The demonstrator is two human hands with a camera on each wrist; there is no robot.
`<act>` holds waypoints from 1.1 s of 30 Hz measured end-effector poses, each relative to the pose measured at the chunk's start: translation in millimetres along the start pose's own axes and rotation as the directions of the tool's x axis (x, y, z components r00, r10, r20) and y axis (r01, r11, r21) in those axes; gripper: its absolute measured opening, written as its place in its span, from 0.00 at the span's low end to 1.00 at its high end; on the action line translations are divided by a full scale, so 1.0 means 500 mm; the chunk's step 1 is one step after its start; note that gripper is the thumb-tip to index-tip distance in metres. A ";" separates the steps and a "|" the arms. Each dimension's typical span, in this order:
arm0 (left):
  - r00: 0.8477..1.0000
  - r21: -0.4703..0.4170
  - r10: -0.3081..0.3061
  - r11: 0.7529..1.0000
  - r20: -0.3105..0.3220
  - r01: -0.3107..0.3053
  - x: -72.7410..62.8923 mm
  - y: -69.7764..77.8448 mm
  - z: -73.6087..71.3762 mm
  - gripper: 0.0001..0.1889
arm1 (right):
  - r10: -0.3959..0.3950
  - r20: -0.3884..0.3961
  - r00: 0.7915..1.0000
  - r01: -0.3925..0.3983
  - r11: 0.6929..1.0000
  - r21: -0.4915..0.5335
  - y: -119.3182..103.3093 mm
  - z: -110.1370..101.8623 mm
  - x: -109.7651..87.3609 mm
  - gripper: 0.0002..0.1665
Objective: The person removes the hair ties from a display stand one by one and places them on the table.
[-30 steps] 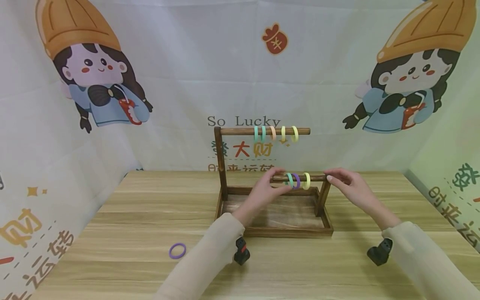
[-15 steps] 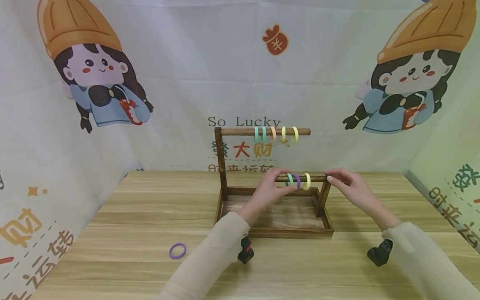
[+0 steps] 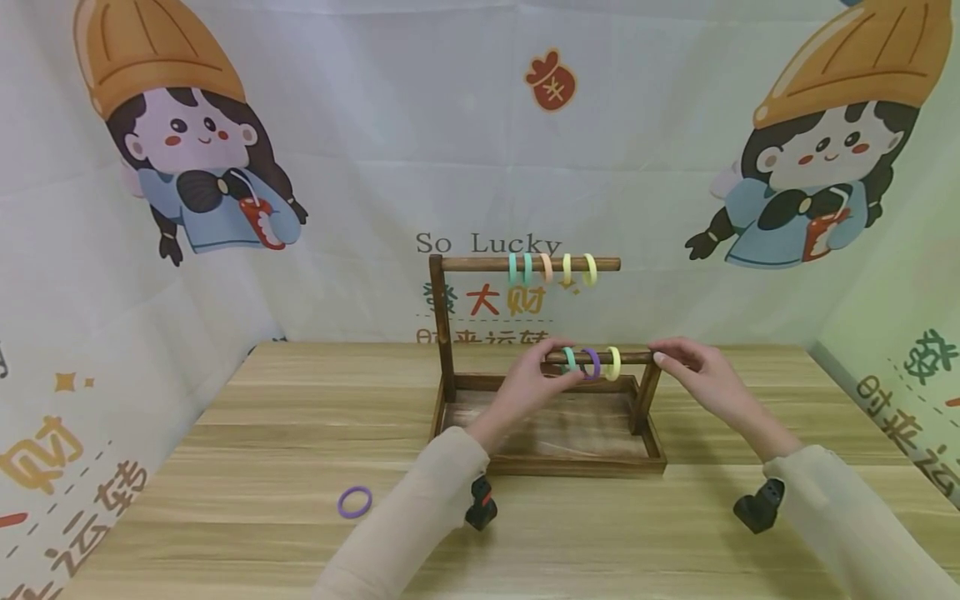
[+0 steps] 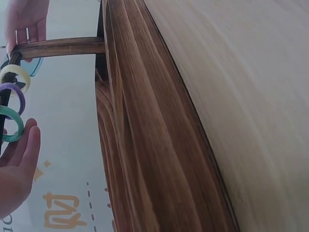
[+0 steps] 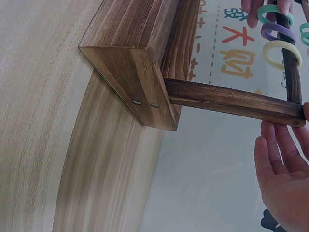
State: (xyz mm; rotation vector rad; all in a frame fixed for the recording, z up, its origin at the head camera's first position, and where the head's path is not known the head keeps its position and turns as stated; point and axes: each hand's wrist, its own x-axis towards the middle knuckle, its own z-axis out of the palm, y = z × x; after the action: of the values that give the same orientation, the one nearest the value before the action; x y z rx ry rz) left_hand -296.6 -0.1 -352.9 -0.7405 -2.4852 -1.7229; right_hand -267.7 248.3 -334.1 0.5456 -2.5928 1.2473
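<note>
A dark wooden rack (image 3: 577,465) stands on the table, with a tray base and two bars at different heights. On its lower bar hang a teal ring (image 3: 568,359), a purple ring (image 3: 596,364) and a pale yellow ring (image 3: 616,363). My left hand (image 3: 521,387) pinches the teal ring near the bar's free end, thumb below and fingers above. With thumb and fingers, my right hand (image 3: 701,373) grips the top of the short post (image 5: 236,100), where the lower bar joins it. The left fingertips (image 4: 32,124) touch the teal ring in the left wrist view.
Several teal, peach and yellow rings hang on the upper bar (image 3: 480,263). A loose purple ring (image 3: 355,502) lies on the table (image 3: 247,450), left of the left forearm. A printed cloth (image 3: 390,167) hangs behind the table.
My left hand first shifted slightly right, then back left. The teal ring has slid left along the lower bar, away from the purple one. My right hand stays in place.
</note>
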 end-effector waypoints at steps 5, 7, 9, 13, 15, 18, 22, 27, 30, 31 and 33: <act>1.000 -0.020 -0.008 1.000 0.013 0.008 -0.008 -0.001 -0.012 0.23 | 0.005 0.006 1.000 -0.006 1.000 0.009 0.001 0.001 0.001 0.22; 1.000 -0.034 -0.009 0.999 0.015 0.009 -0.012 0.003 -0.017 0.22 | 0.007 0.006 1.000 -0.008 1.000 0.010 0.002 0.002 0.001 0.22; 1.000 -0.059 -0.018 0.998 0.016 0.019 -0.020 0.013 -0.024 0.22 | 0.009 0.006 1.000 -0.009 1.000 0.008 0.003 0.002 0.002 0.22; 0.999 -0.101 -0.032 0.994 0.008 0.033 -0.041 0.043 -0.040 0.22 | 0.010 0.005 1.000 -0.010 1.000 0.003 0.003 0.001 0.001 0.22; 0.999 -0.111 -0.041 0.993 0.003 0.041 -0.049 0.054 -0.047 0.22 | 0.010 0.005 1.000 -0.010 1.000 0.003 0.002 0.001 0.001 0.22; 0.999 -0.096 -0.037 0.995 -0.008 0.036 -0.047 0.034 -0.052 0.21 | 0.011 0.005 1.000 -0.011 1.000 0.006 0.002 0.001 0.001 0.22; 0.999 -0.070 -0.032 0.997 -0.024 0.030 -0.041 -0.002 -0.054 0.23 | 0.010 0.007 1.000 -0.010 1.000 0.009 0.004 0.001 0.001 0.23; 0.999 -0.061 -0.037 0.997 -0.024 0.036 -0.047 -0.017 -0.062 0.23 | 0.005 0.001 1.000 -0.005 1.000 0.001 0.005 0.002 0.002 0.23; 0.999 -0.052 -0.035 0.998 -0.014 0.034 -0.058 -0.012 -0.069 0.24 | 0.002 -0.003 1.000 -0.002 1.000 -0.007 0.004 0.002 0.002 0.23; 1.000 -0.051 -0.029 0.998 -0.010 0.028 -0.063 -0.006 -0.072 0.24 | 0.002 -0.003 1.000 -0.002 1.000 -0.007 0.004 0.002 0.002 0.23; 1.000 -0.040 -0.018 0.999 -0.003 0.018 -0.075 0.011 -0.078 0.25 | 0.003 -0.001 1.000 -0.003 1.000 -0.006 0.004 0.002 0.002 0.23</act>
State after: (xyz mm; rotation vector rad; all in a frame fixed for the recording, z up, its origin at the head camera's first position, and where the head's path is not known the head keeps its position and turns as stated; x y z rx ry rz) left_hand -270.9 -46.8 -343.8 -0.7196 -2.4695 -1.7835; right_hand -269.5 248.4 -335.7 0.5403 -2.5967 1.2404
